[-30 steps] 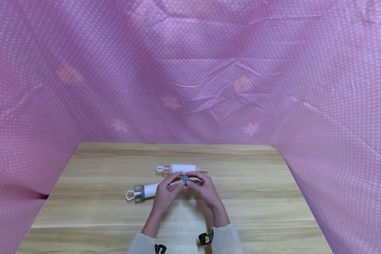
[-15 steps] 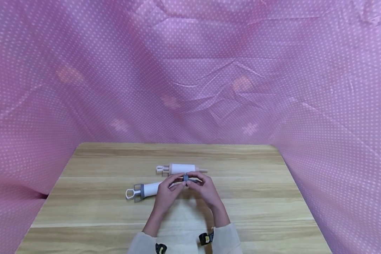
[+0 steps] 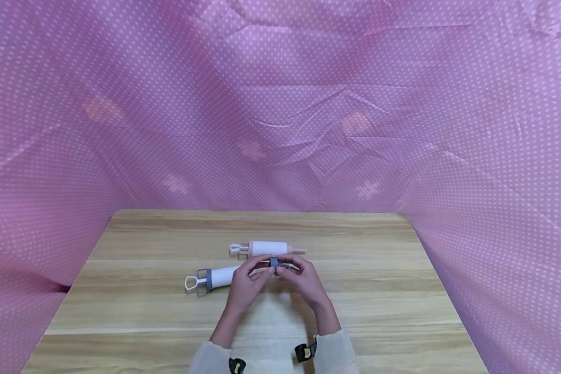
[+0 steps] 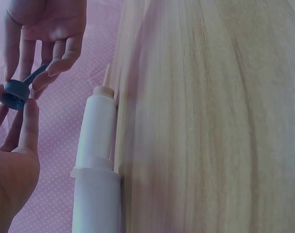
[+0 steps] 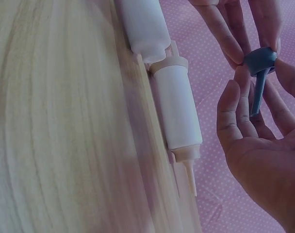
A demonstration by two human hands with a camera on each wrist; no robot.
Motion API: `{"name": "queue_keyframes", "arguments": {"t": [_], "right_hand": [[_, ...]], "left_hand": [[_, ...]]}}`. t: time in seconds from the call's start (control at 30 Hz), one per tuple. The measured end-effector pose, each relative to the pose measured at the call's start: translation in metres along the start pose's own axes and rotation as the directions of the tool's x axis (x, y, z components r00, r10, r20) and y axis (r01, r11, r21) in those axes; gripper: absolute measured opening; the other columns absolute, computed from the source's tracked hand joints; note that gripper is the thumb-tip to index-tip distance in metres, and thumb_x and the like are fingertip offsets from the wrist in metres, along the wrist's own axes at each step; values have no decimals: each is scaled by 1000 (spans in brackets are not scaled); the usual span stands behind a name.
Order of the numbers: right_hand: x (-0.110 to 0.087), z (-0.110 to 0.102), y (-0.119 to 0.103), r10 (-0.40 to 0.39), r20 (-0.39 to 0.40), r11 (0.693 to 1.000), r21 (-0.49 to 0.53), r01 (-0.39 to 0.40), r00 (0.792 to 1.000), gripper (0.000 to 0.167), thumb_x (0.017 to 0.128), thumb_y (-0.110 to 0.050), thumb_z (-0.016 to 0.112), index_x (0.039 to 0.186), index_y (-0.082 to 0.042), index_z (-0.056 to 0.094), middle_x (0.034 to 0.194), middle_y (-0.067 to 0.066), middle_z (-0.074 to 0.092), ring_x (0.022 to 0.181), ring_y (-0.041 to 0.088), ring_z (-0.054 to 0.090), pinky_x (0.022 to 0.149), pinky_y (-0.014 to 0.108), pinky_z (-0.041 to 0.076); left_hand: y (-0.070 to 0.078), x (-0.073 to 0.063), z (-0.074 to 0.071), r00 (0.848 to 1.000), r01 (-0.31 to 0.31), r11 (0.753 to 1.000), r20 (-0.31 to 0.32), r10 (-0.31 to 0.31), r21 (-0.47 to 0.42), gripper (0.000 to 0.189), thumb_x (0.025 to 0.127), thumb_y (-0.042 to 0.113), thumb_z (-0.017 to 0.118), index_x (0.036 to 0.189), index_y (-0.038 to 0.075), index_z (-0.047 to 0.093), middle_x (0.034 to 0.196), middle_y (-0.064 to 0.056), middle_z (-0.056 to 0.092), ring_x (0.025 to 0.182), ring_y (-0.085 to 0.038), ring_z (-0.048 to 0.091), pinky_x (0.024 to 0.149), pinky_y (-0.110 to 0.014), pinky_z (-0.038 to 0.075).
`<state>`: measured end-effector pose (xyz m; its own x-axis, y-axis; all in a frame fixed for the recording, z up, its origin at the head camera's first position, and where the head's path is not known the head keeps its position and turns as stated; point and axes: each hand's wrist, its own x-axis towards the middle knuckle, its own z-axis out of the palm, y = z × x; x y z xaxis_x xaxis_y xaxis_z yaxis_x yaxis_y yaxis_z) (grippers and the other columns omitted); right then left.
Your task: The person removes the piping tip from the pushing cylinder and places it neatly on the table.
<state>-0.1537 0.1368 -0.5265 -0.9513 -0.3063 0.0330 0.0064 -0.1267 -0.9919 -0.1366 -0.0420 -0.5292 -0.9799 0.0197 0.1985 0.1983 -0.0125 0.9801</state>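
Note:
Both hands hold a small dark blue-grey nozzle cap (image 3: 274, 262) with a thin spout, raised over the table. My left hand (image 3: 244, 288) pinches the cap's wide ring between thumb and fingers; the ring's hollow side shows in the left wrist view. From the spout side, my right hand (image 3: 307, 283) pinches the same cap (image 5: 260, 60), and the spout points into its palm. Beside the left hand lies a white syringe (image 3: 222, 278) with a grey collar and white pull handle, its front end bare in the right wrist view. Behind the hands lies a second syringe (image 3: 269, 248), beige-trimmed, with its nozzle on.
The wooden table (image 3: 378, 291) carries both syringes near its middle. A pink dotted cloth (image 3: 280, 130) hangs around its back and sides. Black wrist straps (image 3: 304, 352) sit at the light sleeves (image 3: 335, 353).
The hands stay in nearly the same place. The cap has turned a little between the fingers, and the right fingertips have shifted slightly on it. The syringes have not moved on the table.

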Motion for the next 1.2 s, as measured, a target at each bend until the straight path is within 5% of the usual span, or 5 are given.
{"name": "queue_keyframes", "arguments": {"t": [0.47, 0.8, 1.2], "right_hand": [[-3, -1, 8, 86, -91, 996, -2, -87, 992, 29, 102, -13, 62, 123, 7, 63, 113, 13, 65, 102, 41, 63, 93, 50, 55], [-3, -1, 10, 128, -121, 992, 34, -125, 984, 29, 101, -12, 62, 123, 8, 63, 108, 15, 65, 99, 37, 64, 96, 55, 53], [-3, -3, 15, 87, -135, 995, 50, -81, 987, 26, 100, -3, 61, 120, 14, 60, 99, 10, 67, 88, 28, 67, 85, 41, 58]], "left_hand": [[0, 0, -5, 999, -50, 999, 6, 50, -10, 34, 90, 5, 77, 122, -4, 68, 122, -15, 66, 108, -35, 67, 89, -32, 57], [-2, 0, -7, 999, -45, 999, -1, 45, -10, 34, 91, 4, 76, 122, -6, 67, 122, -15, 66, 109, -35, 66, 88, -31, 57], [-7, -2, -9, 999, -34, 999, -16, 34, -18, 36, 90, 3, 76, 123, -6, 67, 122, -17, 66, 109, -34, 66, 88, -29, 57]]}}
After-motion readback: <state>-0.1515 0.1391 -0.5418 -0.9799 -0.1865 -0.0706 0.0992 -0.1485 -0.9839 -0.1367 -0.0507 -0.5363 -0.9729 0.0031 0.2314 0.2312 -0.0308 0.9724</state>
